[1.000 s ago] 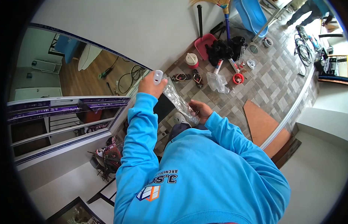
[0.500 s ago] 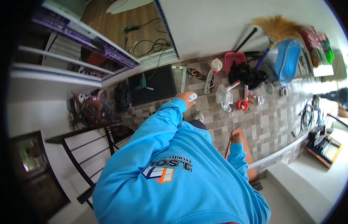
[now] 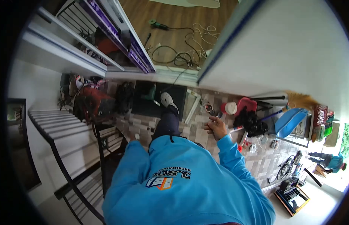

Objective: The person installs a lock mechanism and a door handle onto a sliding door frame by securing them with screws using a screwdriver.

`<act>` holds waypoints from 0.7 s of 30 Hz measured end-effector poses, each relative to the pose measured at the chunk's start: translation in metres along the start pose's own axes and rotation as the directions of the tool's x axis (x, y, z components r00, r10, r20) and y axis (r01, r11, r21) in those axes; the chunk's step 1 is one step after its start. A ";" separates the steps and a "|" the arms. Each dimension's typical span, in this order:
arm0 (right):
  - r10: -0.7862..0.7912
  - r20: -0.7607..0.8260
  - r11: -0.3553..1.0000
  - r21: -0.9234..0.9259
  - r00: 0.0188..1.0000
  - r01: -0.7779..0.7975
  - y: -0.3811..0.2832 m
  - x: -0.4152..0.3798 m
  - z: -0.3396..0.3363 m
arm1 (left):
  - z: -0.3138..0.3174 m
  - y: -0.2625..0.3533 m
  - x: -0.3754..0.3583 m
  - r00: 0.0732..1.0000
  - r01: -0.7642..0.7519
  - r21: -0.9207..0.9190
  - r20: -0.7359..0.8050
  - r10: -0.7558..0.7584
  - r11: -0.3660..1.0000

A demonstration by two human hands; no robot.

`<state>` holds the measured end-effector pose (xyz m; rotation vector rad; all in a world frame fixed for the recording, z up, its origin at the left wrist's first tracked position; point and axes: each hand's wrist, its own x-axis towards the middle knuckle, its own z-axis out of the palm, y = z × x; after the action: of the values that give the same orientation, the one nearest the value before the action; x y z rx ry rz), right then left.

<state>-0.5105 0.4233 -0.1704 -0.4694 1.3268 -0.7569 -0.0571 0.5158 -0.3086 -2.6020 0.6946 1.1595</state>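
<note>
The left hand [image 3: 133, 137] is almost wholly hidden by its blue sleeve [image 3: 135, 152], so I cannot tell whether it is open, closed or gripping; a small white thing [image 3: 137, 136] lies beside it, too small to name. The right hand [image 3: 216, 128] is open, fingers loosely bent, with nothing visible in it; a red and white tube [image 3: 235, 129] is just beside it on the tiled floor, partly hidden.

The sweatshirt [image 3: 182, 198] reads "J.SOL", the last part cut off by folds, with "ARCHITECTURE" in small letters, its end hard to read; the writing on the purple tape [image 3: 103, 18] along the window frame is too blurred to make out.

A white-topped container [image 3: 231, 108] stands by a red dustpan [image 3: 247, 103], its contents hidden; black bags [image 3: 253, 123] hide what they hold; the open case [image 3: 292, 198] holds dark, indistinct items; a person [image 3: 334, 162] is small at the far right.
</note>
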 end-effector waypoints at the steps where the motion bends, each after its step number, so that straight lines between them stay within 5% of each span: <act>1: 0.017 0.006 0.996 -0.086 1.000 -0.016 -0.022 0.026 0.020 | -0.004 -0.001 0.007 0.999 0.008 0.002 0.043 -0.008 1.000; 3: 0.031 0.008 0.971 -0.236 1.000 -0.028 -0.077 0.082 0.067 | -0.024 0.006 0.024 0.995 0.001 0.004 0.100 -0.002 1.000; 7: 0.051 0.108 0.969 -0.244 0.993 -0.024 -0.163 0.167 0.160 | -0.122 0.064 0.055 0.967 0.073 0.130 0.233 -0.102 0.989; 8: 0.034 0.156 0.962 -0.273 0.987 0.010 -0.178 0.178 0.181 | -0.087 0.035 0.109 0.971 0.073 0.151 0.214 -0.105 0.986; 9: 0.049 0.171 0.961 -0.278 0.984 0.000 -0.197 0.195 0.203 | -0.086 0.023 0.158 0.995 -0.101 -0.320 -0.038 0.094 0.942; 10: 0.062 0.187 0.959 -0.285 0.980 -0.007 -0.218 0.215 0.225 | -0.122 0.029 0.161 0.995 -0.103 -0.293 -0.046 0.093 0.951; 14: -0.023 0.409 0.970 -0.211 0.912 0.119 -0.271 0.279 0.298 | -0.228 0.138 0.105 0.961 -0.087 -0.806 0.085 0.261 0.585; 15: -0.008 0.412 0.973 -0.208 0.911 0.102 -0.280 0.300 0.313 | -0.228 0.144 0.115 0.965 -0.076 -0.801 0.090 0.245 0.593; 17: 0.043 0.514 0.927 -0.339 0.857 0.157 -0.295 0.345 0.340 | -0.220 0.154 0.133 0.931 0.193 -0.922 0.280 0.233 0.334; 21: 0.170 0.469 0.834 -0.537 0.867 0.127 -0.313 0.466 0.376 | -0.214 0.201 0.146 0.950 0.255 -0.937 0.289 0.118 0.237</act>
<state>-0.1854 -0.1685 -0.1953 -1.0435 1.0289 -0.1736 0.0659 0.2136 -0.2740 -3.0430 -0.5055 2.5251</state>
